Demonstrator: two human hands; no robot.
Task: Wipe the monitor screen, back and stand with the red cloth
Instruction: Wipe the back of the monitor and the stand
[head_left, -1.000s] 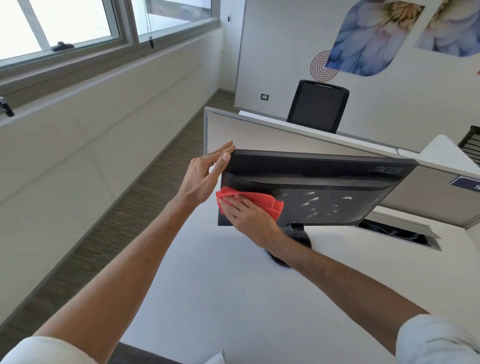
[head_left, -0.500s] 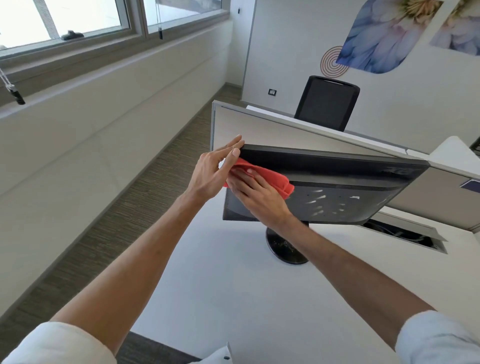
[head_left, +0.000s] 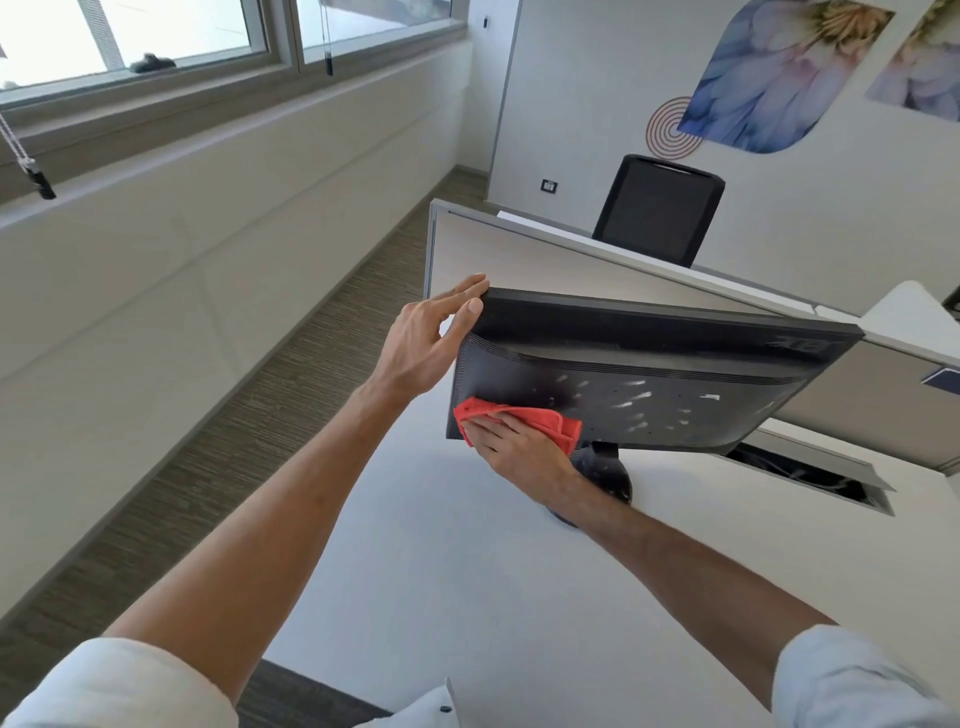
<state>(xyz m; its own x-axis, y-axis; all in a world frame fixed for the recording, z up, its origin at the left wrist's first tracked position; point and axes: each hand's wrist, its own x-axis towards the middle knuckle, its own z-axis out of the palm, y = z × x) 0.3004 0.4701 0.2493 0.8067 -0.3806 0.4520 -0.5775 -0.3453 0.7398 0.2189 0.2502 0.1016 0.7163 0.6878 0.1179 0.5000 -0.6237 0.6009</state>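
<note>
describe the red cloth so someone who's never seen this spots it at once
On the white desk stands a black monitor, its back toward the camera. At that back's lower left corner, the red cloth lies pressed under the right hand. It is the only red thing there, bright against the black plastic.

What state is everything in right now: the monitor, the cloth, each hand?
monitor: back facing the camera, standing on its stand.
red cloth: bunched, pressed against the monitor's lower back.
left hand: straight fingers touching the monitor's top corner.
right hand: flat fingers pressing the red cloth.
stand: resting on the white desk.
</note>
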